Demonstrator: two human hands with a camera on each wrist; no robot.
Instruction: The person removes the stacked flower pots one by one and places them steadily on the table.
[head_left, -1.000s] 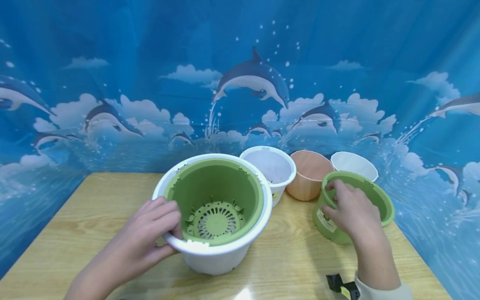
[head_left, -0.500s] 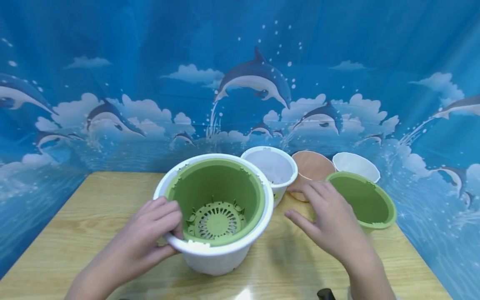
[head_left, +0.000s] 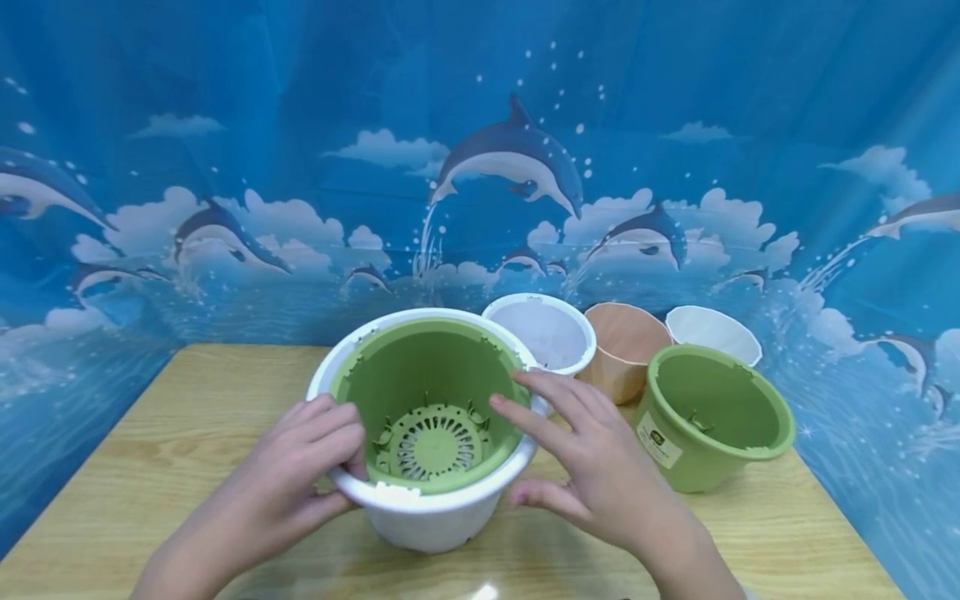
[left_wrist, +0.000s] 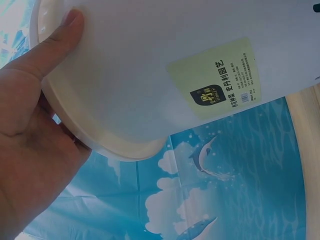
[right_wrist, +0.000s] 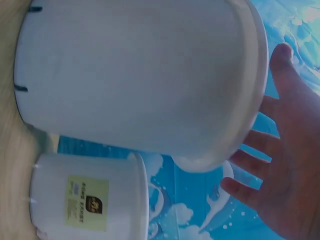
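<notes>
A large white flowerpot (head_left: 435,525) stands at the middle of the table, with a green flowerpot (head_left: 427,358) nested inside it. My left hand (head_left: 300,458) grips the white rim at the left, fingers over the edge and thumb on the outside wall. In the left wrist view a pale green label (left_wrist: 215,80) shows on the white wall. My right hand (head_left: 600,467) is at the right side of the rim, fingers extended over the edge and thumb outside, apart from the wall. Whether its fingertips touch the rim cannot be told.
Behind stand a smaller white flowerpot (head_left: 543,333), a terracotta-coloured pot (head_left: 618,342) and another white pot (head_left: 712,333). A second green flowerpot (head_left: 697,450) with a label stands at the right. A blue dolphin-print curtain (head_left: 360,100) hangs beyond the wooden table (head_left: 187,417).
My right hand has let go of the green flowerpot at the right and moved left to the large white flowerpot's rim. The left hand keeps its grip in place.
</notes>
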